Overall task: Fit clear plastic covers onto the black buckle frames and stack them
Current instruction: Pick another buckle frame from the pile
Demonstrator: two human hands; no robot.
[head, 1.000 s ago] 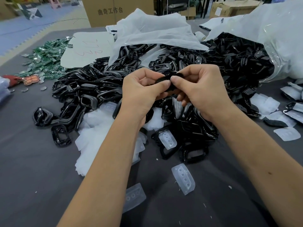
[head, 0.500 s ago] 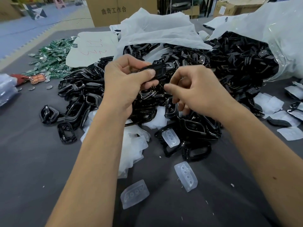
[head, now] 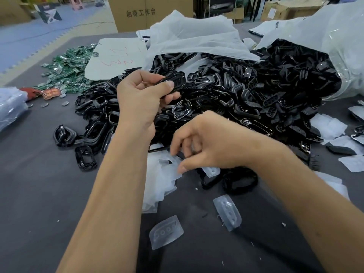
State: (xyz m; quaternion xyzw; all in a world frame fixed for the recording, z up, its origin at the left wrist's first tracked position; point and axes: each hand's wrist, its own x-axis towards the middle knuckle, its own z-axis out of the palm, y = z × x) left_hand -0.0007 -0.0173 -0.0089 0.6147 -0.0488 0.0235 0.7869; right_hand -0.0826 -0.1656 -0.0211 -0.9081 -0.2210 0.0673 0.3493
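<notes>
My left hand [head: 141,95] is raised over the heap and grips a black buckle frame [head: 176,82] between thumb and fingers. My right hand [head: 204,146] is low, at the pile of clear plastic covers [head: 159,180], with its thumb and forefinger touching the top cover; whether they pinch it is blurred. Two loose clear covers [head: 228,211] [head: 165,231] lie on the dark table nearer me. A large heap of black buckle frames [head: 226,91] spreads behind both hands.
A clear bag [head: 338,48] spills black parts at the right. White plastic sheeting [head: 193,38] lies at the back, green packets [head: 69,69] at the far left. More clear covers [head: 331,129] lie at the right edge. A cardboard box [head: 145,12] stands behind the table.
My hands have parted. The left hand kept the black frame and lifted it leftward; the right hand dropped down to the pile of clear covers.
</notes>
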